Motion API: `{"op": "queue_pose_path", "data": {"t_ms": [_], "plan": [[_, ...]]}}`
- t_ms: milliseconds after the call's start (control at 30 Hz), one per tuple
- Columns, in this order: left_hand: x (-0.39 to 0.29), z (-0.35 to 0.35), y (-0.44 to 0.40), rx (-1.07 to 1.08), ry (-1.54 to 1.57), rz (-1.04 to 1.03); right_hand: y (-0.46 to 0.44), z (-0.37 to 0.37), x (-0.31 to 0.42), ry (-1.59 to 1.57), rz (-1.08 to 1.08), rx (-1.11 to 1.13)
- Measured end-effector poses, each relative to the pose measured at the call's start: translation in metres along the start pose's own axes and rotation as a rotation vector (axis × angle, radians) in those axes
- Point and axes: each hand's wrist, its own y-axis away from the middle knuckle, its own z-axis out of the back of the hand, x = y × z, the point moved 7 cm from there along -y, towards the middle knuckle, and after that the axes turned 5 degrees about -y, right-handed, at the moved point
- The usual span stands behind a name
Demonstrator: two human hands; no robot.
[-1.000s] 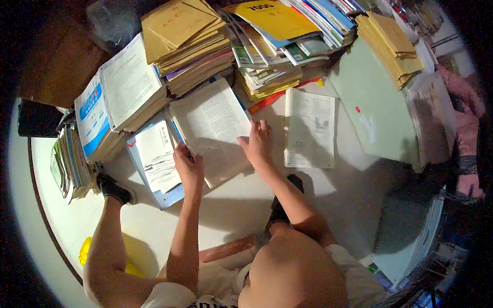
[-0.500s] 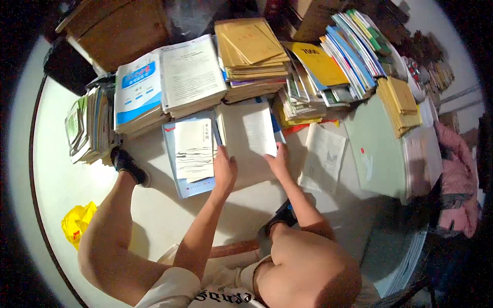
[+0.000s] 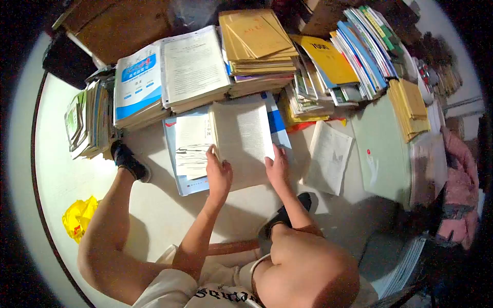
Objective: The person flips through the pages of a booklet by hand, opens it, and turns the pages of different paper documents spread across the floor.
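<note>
A book or sheaf of printed pages (image 3: 241, 128) is held up between my two hands, its text too small to read. My left hand (image 3: 219, 173) grips its lower left edge, fingers closed on it. At the lower right edge my right hand (image 3: 277, 165) pinches the same pages. Behind and to the left, a cream booklet (image 3: 192, 141) with black wavy lines lies on a pale blue book (image 3: 186, 188), partly covered by what I hold. To the right, a loose printed paper (image 3: 327, 159) rests on the floor.
Stacks of books (image 3: 136, 84), printed papers (image 3: 194, 69), brown envelopes (image 3: 257, 33) and a yellow book (image 3: 326, 61) line the back. A green folder or box (image 3: 382, 154) stands right, beside a pink garment (image 3: 459, 179). A yellow bag (image 3: 80, 218) lies left.
The held pages have shifted a little left and now overlap the cream booklet. My left hand has moved left with them, and the camera view has turned slightly.
</note>
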Motion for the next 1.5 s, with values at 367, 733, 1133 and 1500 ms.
{"op": "queue_pose_path", "data": {"t_ms": [367, 733, 1133, 1500], "plan": [[-0.024, -0.085, 0.004, 0.452, 0.15, -0.09, 0.008, 0.031, 0.042, 0.07, 0.007, 0.017], [-0.004, -0.093, -0.002, 0.507, 0.391, 0.12, 0.015, 0.034, 0.057, -0.467, 0.142, 0.023], [0.012, -0.093, -0.002, 0.5, 0.457, 0.244, 0.014, 0.044, 0.055, -0.547, 0.084, -0.053], [0.016, -0.096, -0.003, 0.563, 0.472, 0.275, 0.007, 0.062, 0.049, -0.395, 0.1, -0.224]]}}
